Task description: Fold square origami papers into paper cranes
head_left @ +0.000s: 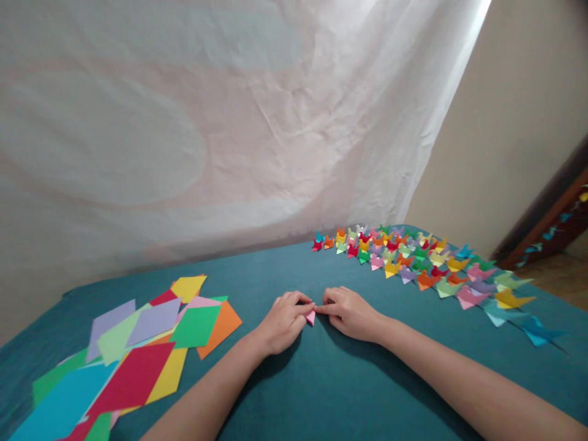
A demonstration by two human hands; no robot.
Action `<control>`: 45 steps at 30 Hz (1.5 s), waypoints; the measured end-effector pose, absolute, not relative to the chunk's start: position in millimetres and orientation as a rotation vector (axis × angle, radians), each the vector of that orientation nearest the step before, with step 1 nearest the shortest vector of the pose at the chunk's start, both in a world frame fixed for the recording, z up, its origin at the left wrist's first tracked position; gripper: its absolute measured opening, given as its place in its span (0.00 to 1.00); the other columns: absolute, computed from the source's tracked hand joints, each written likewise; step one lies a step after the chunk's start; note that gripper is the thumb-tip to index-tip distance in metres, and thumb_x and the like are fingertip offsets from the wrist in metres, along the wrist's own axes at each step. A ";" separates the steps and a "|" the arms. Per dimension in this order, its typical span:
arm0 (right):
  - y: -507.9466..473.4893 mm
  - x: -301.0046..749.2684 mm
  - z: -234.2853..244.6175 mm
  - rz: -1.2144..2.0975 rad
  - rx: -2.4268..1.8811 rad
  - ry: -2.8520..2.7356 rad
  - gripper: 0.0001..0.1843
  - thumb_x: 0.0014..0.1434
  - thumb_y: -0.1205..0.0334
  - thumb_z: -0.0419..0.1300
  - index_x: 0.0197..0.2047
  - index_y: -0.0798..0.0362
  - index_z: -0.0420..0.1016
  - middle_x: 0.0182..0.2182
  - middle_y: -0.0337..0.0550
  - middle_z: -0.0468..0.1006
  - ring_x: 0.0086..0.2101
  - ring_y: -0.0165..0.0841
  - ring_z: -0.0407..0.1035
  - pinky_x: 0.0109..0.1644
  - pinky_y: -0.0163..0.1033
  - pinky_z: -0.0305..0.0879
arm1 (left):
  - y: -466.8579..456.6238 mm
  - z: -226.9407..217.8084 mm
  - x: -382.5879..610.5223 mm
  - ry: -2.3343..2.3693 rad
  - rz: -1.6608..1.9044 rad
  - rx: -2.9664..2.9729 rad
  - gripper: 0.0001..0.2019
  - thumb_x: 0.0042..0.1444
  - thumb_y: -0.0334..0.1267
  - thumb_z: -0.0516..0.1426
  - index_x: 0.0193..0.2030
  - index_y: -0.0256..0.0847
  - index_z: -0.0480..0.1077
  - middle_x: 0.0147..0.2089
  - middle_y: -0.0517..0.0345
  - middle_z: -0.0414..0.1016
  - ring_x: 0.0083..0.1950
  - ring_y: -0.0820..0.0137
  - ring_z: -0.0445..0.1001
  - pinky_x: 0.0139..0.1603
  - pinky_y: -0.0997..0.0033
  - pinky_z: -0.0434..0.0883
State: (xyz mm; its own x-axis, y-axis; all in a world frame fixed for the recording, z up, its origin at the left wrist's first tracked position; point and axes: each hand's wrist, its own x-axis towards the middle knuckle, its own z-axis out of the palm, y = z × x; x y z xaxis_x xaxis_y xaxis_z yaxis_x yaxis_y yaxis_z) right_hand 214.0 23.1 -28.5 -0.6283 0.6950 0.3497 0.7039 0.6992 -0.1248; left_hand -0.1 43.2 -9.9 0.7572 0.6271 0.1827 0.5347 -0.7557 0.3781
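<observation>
A small folded piece of pink paper point(311, 318) lies on the table between my hands, partly covered by fingers. My left hand point(285, 321) is closed on its left side, with thumb and fingers pinching the paper's upper edge. From the right, my right hand point(350, 312) reaches in with the index finger stretched to the paper's upper right edge. The other fingers of that hand are curled in towards the palm. Part of the paper's folded shape is hidden under the fingertips.
Loose sheets of coloured paper point(142, 373) overlap at the left. Rows of folded paper birds point(427, 278) in many colours stand along the right side. A blue-green cloth covers the table point(285, 398). Behind it hangs a pale sheet point(257, 135); a wall point(505, 147) is at the right.
</observation>
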 end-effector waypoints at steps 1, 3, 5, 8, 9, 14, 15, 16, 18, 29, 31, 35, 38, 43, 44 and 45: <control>23.2 214.1 -27.8 -0.043 -1.075 -2.549 0.20 0.56 0.73 0.52 0.48 0.47 0.74 0.35 0.43 0.70 0.35 0.32 0.63 0.39 0.38 0.54 | 42.8 -9.4 0.0 0.902 0.426 2.662 0.18 0.60 0.32 0.45 0.49 0.48 0.70 0.50 0.57 0.67 0.52 0.65 0.63 0.53 0.62 0.60; 22.7 214.2 -26.3 -0.061 -1.048 -2.566 0.19 0.56 0.73 0.53 0.47 0.48 0.75 0.35 0.43 0.70 0.35 0.32 0.63 0.39 0.38 0.54 | 41.9 -8.7 0.1 0.905 0.419 2.674 0.17 0.60 0.32 0.45 0.48 0.48 0.71 0.50 0.57 0.67 0.51 0.64 0.62 0.52 0.62 0.60; 22.1 214.2 -24.9 -0.074 -1.028 -2.577 0.18 0.55 0.73 0.53 0.46 0.49 0.76 0.34 0.43 0.70 0.35 0.32 0.63 0.40 0.37 0.55 | 41.3 -8.5 0.2 0.907 0.419 2.676 0.17 0.60 0.32 0.45 0.48 0.48 0.71 0.50 0.57 0.67 0.51 0.64 0.62 0.52 0.62 0.60; 21.7 214.0 -23.7 -0.081 -0.998 -2.595 0.16 0.55 0.73 0.53 0.42 0.50 0.77 0.34 0.43 0.70 0.35 0.31 0.63 0.40 0.37 0.55 | 40.7 -8.7 0.2 0.907 0.427 2.671 0.16 0.61 0.33 0.45 0.45 0.48 0.72 0.49 0.57 0.67 0.50 0.64 0.63 0.52 0.62 0.60; 21.7 214.0 -23.5 -0.084 -0.988 -2.600 0.16 0.54 0.73 0.53 0.42 0.50 0.77 0.34 0.43 0.70 0.35 0.31 0.63 0.40 0.37 0.55 | 40.6 -8.7 0.1 0.904 0.428 2.671 0.15 0.61 0.33 0.45 0.44 0.47 0.72 0.49 0.57 0.67 0.50 0.64 0.63 0.52 0.62 0.60; 20.8 213.0 -22.6 -0.078 -0.944 -2.612 0.17 0.55 0.73 0.53 0.43 0.50 0.76 0.35 0.43 0.70 0.35 0.32 0.63 0.41 0.38 0.56 | 40.2 -8.2 0.2 0.899 0.435 2.664 0.15 0.60 0.33 0.45 0.41 0.47 0.72 0.49 0.58 0.67 0.50 0.65 0.63 0.52 0.63 0.60; 20.2 212.6 -22.2 -0.069 -0.929 -2.618 0.17 0.55 0.72 0.53 0.44 0.49 0.76 0.35 0.43 0.70 0.35 0.32 0.63 0.41 0.38 0.56 | 40.4 -8.4 0.3 0.900 0.433 2.663 0.15 0.60 0.33 0.45 0.41 0.47 0.73 0.49 0.58 0.67 0.51 0.65 0.63 0.52 0.63 0.60; 19.4 212.0 -21.6 -0.062 -0.915 -2.623 0.18 0.55 0.72 0.53 0.45 0.49 0.76 0.35 0.43 0.70 0.35 0.32 0.63 0.41 0.38 0.56 | 40.6 -8.7 0.4 0.904 0.433 2.663 0.15 0.60 0.33 0.45 0.42 0.48 0.73 0.49 0.58 0.67 0.51 0.65 0.62 0.52 0.62 0.60; 17.5 210.6 -20.4 -0.055 -0.895 -2.636 0.17 0.55 0.71 0.53 0.45 0.49 0.76 0.34 0.44 0.71 0.35 0.33 0.63 0.41 0.38 0.56 | 41.3 -9.6 0.5 0.910 0.430 2.664 0.16 0.60 0.33 0.45 0.46 0.48 0.72 0.50 0.57 0.67 0.51 0.64 0.63 0.52 0.62 0.60; 11.9 204.9 -18.2 0.047 -0.773 -2.672 0.16 0.53 0.72 0.52 0.42 0.50 0.76 0.35 0.43 0.73 0.37 0.33 0.64 0.43 0.40 0.57 | 41.5 -9.3 0.0 0.909 0.429 2.665 0.18 0.58 0.32 0.45 0.49 0.48 0.71 0.50 0.56 0.67 0.52 0.63 0.63 0.53 0.60 0.61; 12.3 205.7 -21.1 0.085 -0.764 -2.637 0.17 0.53 0.72 0.52 0.42 0.49 0.76 0.35 0.43 0.73 0.36 0.33 0.65 0.42 0.39 0.58 | 41.2 -8.6 0.0 0.907 0.421 2.664 0.18 0.58 0.32 0.45 0.49 0.48 0.70 0.50 0.55 0.66 0.52 0.63 0.63 0.53 0.60 0.61; 16.7 210.1 -30.1 0.206 -0.825 -2.464 0.20 0.53 0.76 0.50 0.42 0.50 0.77 0.33 0.42 0.73 0.35 0.32 0.66 0.41 0.38 0.59 | 40.9 -7.6 -0.4 0.903 0.418 2.669 0.17 0.59 0.32 0.45 0.49 0.48 0.70 0.51 0.55 0.67 0.52 0.63 0.62 0.53 0.60 0.61; 21.8 214.3 -35.4 0.212 -0.930 -2.333 0.20 0.53 0.76 0.49 0.41 0.50 0.77 0.32 0.42 0.74 0.35 0.32 0.66 0.40 0.37 0.60 | 41.0 -7.2 -1.0 0.898 0.413 2.681 0.17 0.60 0.33 0.45 0.49 0.48 0.70 0.51 0.56 0.67 0.52 0.64 0.62 0.53 0.61 0.61; 24.4 215.5 -38.0 0.158 -0.994 -2.283 0.18 0.54 0.75 0.51 0.40 0.50 0.78 0.31 0.42 0.73 0.34 0.32 0.66 0.40 0.38 0.60 | 41.3 -6.9 -1.8 0.886 0.408 2.701 0.17 0.59 0.31 0.45 0.51 0.47 0.69 0.51 0.55 0.67 0.53 0.63 0.62 0.54 0.61 0.61; 24.0 214.8 -37.9 0.145 -1.013 -2.285 0.18 0.54 0.75 0.51 0.40 0.49 0.78 0.31 0.42 0.73 0.34 0.32 0.65 0.40 0.38 0.60 | 41.3 -7.0 -1.9 0.886 0.409 2.704 0.17 0.59 0.31 0.46 0.50 0.47 0.69 0.51 0.55 0.67 0.53 0.63 0.62 0.54 0.61 0.61; 23.6 213.9 -37.5 0.135 -1.031 -2.293 0.19 0.55 0.75 0.51 0.41 0.49 0.78 0.32 0.42 0.73 0.34 0.32 0.65 0.40 0.38 0.60 | 41.5 -7.1 -2.1 0.884 0.407 2.707 0.17 0.59 0.31 0.46 0.50 0.47 0.69 0.51 0.55 0.67 0.53 0.64 0.63 0.54 0.61 0.61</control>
State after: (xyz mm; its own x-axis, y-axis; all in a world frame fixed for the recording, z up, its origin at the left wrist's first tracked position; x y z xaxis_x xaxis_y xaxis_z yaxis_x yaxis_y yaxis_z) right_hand 213.9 23.6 -37.5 -0.5078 0.7070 0.4922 0.6445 0.6909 -0.3276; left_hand -2.1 41.5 -7.1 0.7752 0.6052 0.1810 0.5313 -0.7797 0.3315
